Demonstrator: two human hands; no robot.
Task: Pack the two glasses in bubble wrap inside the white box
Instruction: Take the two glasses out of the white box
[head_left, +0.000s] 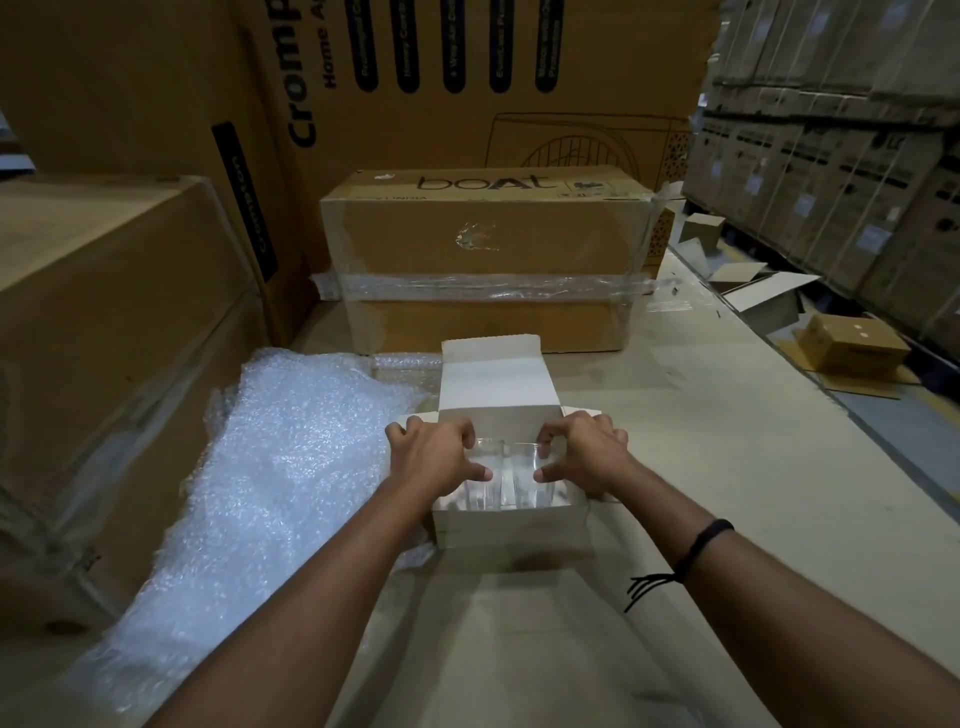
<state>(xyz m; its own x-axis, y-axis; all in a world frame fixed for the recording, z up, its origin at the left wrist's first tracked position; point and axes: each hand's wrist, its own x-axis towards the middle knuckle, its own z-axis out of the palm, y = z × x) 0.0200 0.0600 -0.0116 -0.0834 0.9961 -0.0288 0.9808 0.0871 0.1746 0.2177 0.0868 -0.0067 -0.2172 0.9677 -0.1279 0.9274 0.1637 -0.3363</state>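
A small white box (511, 525) stands open on the floor in front of me, its lid flap (496, 384) raised at the back. Two clear glasses sit side by side inside it. My left hand (434, 457) grips the left glass (483, 486) with curled fingers and thumb. My right hand (584, 454) grips the right glass (530, 483) the same way. Both hands are over the box opening. A large sheet of bubble wrap (260, 467) lies spread on the floor to the left of the box.
A taped "boAt" carton (488, 249) stands just behind the white box. Tall brown cartons (104, 338) wall off the left and back. Small open cartons (852, 348) lie on the floor at right, with stacked boxes (831, 182) beyond.
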